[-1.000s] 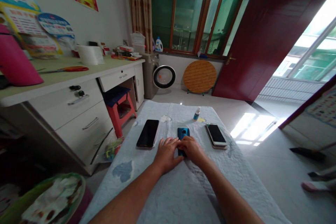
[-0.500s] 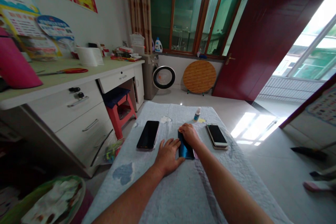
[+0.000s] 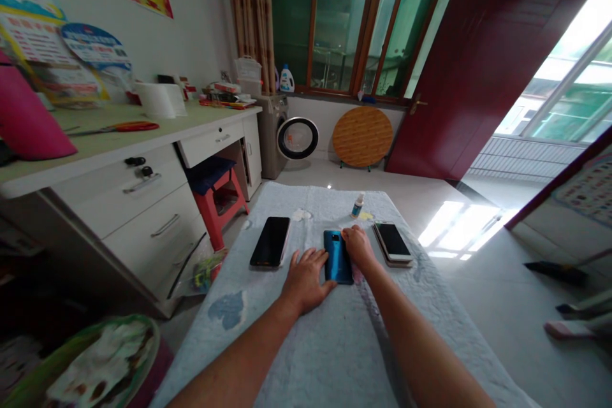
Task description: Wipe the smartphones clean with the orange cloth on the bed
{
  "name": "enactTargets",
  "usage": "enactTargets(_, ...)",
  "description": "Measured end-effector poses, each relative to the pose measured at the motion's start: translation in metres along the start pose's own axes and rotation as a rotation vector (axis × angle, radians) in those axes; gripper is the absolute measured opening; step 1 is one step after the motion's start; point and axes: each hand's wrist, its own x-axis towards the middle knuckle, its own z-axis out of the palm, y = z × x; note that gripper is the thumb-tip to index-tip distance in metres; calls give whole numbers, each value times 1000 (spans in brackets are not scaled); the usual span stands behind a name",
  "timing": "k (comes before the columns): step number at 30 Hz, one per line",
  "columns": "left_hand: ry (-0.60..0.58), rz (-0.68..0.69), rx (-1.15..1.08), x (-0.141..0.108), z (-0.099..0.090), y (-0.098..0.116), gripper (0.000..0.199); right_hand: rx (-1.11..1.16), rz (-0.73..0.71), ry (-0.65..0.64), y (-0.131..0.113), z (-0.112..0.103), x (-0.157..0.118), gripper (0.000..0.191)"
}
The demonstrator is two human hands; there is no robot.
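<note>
A blue smartphone [image 3: 338, 261] lies back up on the cloth, its square camera block at the far end. My left hand [image 3: 306, 279] rests flat with spread fingers, the fingertips and thumb along the phone's left edge and near corner. At the far right corner of the phone, the fingers of my right hand [image 3: 357, 246] are pinched round a small orange piece [image 3: 343, 234], mostly hidden by them. To the left lies a black-screened phone [image 3: 270, 241]. A white-framed phone [image 3: 394, 241] sits on the right, apparently stacked on another. Beyond stands a small spray bottle [image 3: 357, 206].
A pale blue cloth [image 3: 306, 357] with heart patterns covers the table. Left are a white desk [image 3: 129, 204], a red stool [image 3: 222, 204] and a bin [image 3: 143, 357] with used tissues. A washing machine [image 3: 273, 134] and a round wooden tabletop [image 3: 362, 137] stand at the back.
My right hand has moved from the phone's far left corner to its far right corner, uncovering the camera block. My left hand stays by the phone's left edge.
</note>
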Motion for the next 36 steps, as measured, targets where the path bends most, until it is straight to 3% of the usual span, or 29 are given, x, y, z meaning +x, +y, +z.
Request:
enactTargets(4,-6,11,6,0,0,-1,67,7,28,-36,-7,-4,-25,37)
enactTargets(12,18,23,17,1,4,-4,64,72,6,-14,-19,-4,-101,31)
enactTargets(16,30,27,20,1,4,-4,62,117,37,3,-21,-6,-116,32)
enactTargets(21,4,38,17,2,3,-4,63,132,66,-55,-18,-10,-95,34)
enactTargets(28,-26,35,-5,3,-3,-4,65,4,103,-31,-12,-1,-29,34)
enactTargets(36,-29,31,-32,3,-3,-5,67,-52,-53,-83,-13,0,30,31)
